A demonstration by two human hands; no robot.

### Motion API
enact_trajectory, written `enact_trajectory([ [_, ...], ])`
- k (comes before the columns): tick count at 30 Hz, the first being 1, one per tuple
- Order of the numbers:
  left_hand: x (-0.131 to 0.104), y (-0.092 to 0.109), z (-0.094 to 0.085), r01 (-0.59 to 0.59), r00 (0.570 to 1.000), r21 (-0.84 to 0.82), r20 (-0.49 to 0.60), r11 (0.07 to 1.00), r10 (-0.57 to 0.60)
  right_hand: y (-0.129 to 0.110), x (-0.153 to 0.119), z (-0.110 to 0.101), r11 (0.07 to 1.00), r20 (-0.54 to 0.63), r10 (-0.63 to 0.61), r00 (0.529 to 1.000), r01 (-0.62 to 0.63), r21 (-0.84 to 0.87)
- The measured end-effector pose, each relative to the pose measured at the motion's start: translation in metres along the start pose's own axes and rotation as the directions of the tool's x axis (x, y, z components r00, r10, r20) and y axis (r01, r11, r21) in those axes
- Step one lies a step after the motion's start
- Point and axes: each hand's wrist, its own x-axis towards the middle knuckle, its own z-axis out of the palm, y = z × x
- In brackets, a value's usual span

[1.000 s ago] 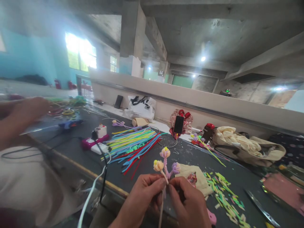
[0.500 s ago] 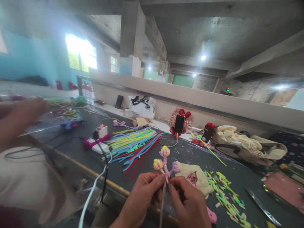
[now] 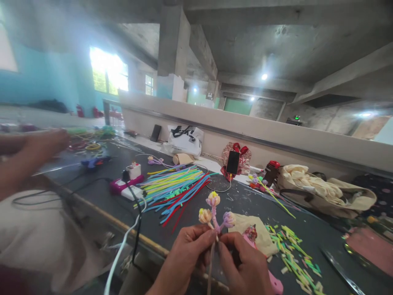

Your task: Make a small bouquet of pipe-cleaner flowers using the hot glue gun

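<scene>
Near the front edge of the table, both hands hold a pipe-cleaner flower sprig (image 3: 215,217) with three small blooms: yellow-topped pink, peach and lilac. My left hand (image 3: 192,256) pinches the sprig just under the blooms between thumb and index finger. Against it from the other side, my right hand (image 3: 244,262) closes its fingertips on the same stem. A pale stem tail hangs down between the hands. Behind my right hand lies a pink tool (image 3: 274,282), mostly hidden, beside a beige paper or cloth piece (image 3: 259,229).
Long coloured pipe cleaners (image 3: 175,188) lie left of centre, near a purple-white power strip (image 3: 125,186) with trailing cables. Short green and yellow cuttings (image 3: 291,250) and scissors (image 3: 340,270) lie right. A phone (image 3: 232,162) leans at the back. Another person's arm (image 3: 33,155) reaches in from the left.
The view has shifted slightly, so the scene sits a little lower and further right. Both hands keep their grip on the sprig. The other person's hand shows further right.
</scene>
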Motion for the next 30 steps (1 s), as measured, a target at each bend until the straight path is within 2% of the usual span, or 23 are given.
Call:
enact_trajectory([
  [10,0.0,0.002,0.005,0.026,0.997,-0.071,-0.065,0.997,-0.03,0.008,-0.002,0.008,0.999,-0.022,-0.024,0.999,0.023,-0.03],
  [15,-0.001,-0.002,0.006,-0.028,0.991,-0.081,-0.136,0.996,0.017,0.009,0.002,0.002,0.986,-0.026,-0.16,0.987,0.159,-0.054],
  [19,0.0,-0.005,0.004,-0.018,0.993,-0.097,-0.115,0.995,0.007,0.015,0.006,-0.001,0.961,-0.006,-0.268,0.963,0.267,-0.076],
  [23,0.0,-0.005,0.005,-0.003,0.996,-0.139,-0.093,0.99,-0.01,0.021,0.009,0.001,0.926,-0.056,-0.371,0.927,0.364,-0.102],
  [26,-0.001,-0.005,0.006,-0.003,0.996,-0.121,-0.088,0.993,-0.007,0.022,0.009,0.002,0.912,-0.069,-0.406,0.911,0.4,-0.087],
  [30,-0.002,-0.005,0.007,-0.041,0.989,-0.068,-0.146,0.997,0.031,0.019,0.008,0.003,0.924,-0.058,-0.383,0.922,0.38,-0.052],
])
